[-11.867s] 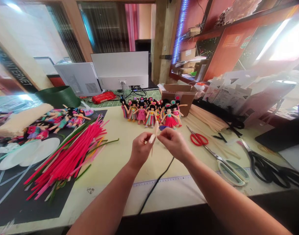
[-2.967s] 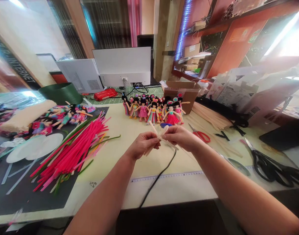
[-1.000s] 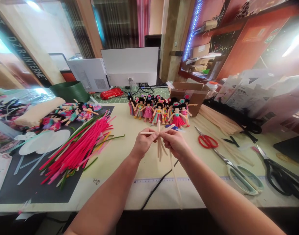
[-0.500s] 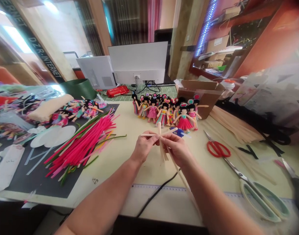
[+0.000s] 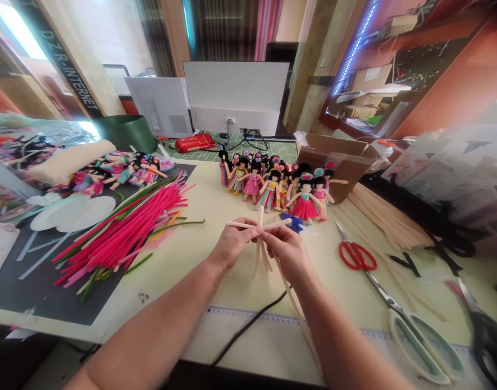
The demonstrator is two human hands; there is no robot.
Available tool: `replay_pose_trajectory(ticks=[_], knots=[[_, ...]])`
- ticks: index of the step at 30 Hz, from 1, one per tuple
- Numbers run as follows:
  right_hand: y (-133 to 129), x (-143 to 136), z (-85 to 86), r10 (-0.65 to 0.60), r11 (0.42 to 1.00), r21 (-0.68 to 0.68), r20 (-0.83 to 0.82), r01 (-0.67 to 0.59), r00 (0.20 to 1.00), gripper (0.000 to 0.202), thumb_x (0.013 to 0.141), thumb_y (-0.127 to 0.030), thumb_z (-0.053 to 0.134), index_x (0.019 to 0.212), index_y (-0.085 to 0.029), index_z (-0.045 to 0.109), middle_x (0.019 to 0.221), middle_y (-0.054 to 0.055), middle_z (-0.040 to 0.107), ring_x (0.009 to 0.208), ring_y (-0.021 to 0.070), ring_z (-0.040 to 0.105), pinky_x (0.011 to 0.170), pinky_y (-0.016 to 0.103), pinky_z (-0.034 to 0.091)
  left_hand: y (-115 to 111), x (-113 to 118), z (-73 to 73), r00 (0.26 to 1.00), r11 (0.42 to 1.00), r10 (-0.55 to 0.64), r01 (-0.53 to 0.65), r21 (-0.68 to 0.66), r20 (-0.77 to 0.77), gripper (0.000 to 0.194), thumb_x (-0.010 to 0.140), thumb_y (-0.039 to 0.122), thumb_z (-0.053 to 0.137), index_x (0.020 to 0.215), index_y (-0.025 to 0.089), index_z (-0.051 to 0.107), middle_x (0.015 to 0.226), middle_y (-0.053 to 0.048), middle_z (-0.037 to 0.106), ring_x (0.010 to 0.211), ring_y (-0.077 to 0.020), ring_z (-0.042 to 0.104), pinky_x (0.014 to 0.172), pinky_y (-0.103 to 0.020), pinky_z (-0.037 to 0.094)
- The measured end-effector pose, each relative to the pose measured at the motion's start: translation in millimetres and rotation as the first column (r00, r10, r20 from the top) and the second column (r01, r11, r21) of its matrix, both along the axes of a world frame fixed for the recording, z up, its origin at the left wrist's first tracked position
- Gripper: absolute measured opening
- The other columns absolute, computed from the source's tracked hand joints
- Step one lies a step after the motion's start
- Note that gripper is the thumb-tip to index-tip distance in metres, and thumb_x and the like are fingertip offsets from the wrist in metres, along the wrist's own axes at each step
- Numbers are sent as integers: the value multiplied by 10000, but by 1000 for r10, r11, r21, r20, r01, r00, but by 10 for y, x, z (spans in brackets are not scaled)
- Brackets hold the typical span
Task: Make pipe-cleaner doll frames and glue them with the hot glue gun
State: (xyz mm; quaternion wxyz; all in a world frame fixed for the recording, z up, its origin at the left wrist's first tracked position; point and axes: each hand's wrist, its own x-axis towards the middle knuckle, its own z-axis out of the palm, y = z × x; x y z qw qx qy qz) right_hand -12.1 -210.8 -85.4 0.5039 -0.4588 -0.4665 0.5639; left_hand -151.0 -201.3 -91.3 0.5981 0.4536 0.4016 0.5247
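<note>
My left hand [image 5: 234,242] pinches the middle of a pale figure [image 5: 260,216] made of cream fuzzy stems, with a head stub, two arms out to the sides and several strands hanging down. My right hand [image 5: 288,246] grips the same figure from the other side, its fingertips close to the left thumb. One long cream stem [image 5: 303,319] runs from under my right hand down along the right forearm. Just beyond the hands stand several small dolls [image 5: 275,184] with black hair and bright dresses.
Pink and green stems [image 5: 130,233] lie at the left, near white discs [image 5: 85,213]. Red scissors [image 5: 357,254] and pale-handled scissors [image 5: 421,341] rest at the right. Behind the dolls are a cardboard box [image 5: 333,157] and a monitor [image 5: 236,89]. A black cable [image 5: 252,323] crosses the front edge.
The view has shifted slightly. The hanging strands of the figure are spread wider apart, and both hands keep their pinch on it.
</note>
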Motion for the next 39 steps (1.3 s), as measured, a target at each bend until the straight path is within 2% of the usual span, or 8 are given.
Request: replay_pose_trajectory(ticks=[7,13,16,18,23,27,34,39], knots=[[-2,0,14,8,1000,-2,-11,-8,1000,252,656,-384,767,711,-172,643,587,-9,596,473,85,437,441,225,324,-23,-15,65,996,996,-46,51,-75,74,234,694,324,743,756,139,613,626,17,559,609,-89,512,621,-234,367],[27,85,17,-4,998,61,-11,5,1000,226,696,-365,758,717,-180,628,563,-38,550,446,53,392,421,196,277,65,-468,239,896,894,-439,443,-69,64,688,665,703,619,1143,208,625,1109,-114,649,915,-205,614,746,-292,396],[34,94,-16,7,996,87,34,-10,999,213,718,-364,738,726,-183,627,578,-37,552,454,56,399,419,194,275,135,-663,264,951,952,-304,302,-42,-53,676,730,739,500,1089,188,659,1155,-122,636,970,-218,595,748,-286,399],[17,75,-23,35,996,77,97,-43,995,210,728,-365,726,717,-182,625,576,-33,550,470,67,415,427,200,293,160,-694,257,954,963,-270,263,-64,-133,589,743,670,562,1015,163,686,1070,-117,664,919,-205,600,743,-286,404],[-67,-13,19,124,990,34,205,-133,971,229,700,-385,732,689,-180,630,561,-31,537,485,86,417,447,228,312,134,-559,214,883,906,-422,420,-56,-207,341,666,421,754,829,125,710,774,-57,657,723,-147,580,696,-267,415],[-95,-55,5,139,988,25,278,-151,951,273,685,-437,740,659,-187,634,541,-28,519,496,102,423,454,244,310,108,-486,186,894,932,-360,360,-51,-267,211,633,301,763,716,132,667,633,-8,599,633,-124,548,635,-250,408],[-60,-17,-79,120,985,75,346,-155,931,251,734,-431,704,700,-193,631,557,-29,525,510,101,415,479,244,304,97,-498,198,831,930,-353,362,-64,-431,201,672,336,720,672,146,652,648,-26,648,660,-149,593,641,-254,427],[-76,-21,-52,131,989,32,270,-145,954,264,717,-439,717,697,-197,614,533,-39,529,473,95,397,468,242,274,99,-472,154,842,916,-384,400,-41,-377,246,718,384,698,719,145,637,632,-22,631,629,-141,589,627,-256,435]])
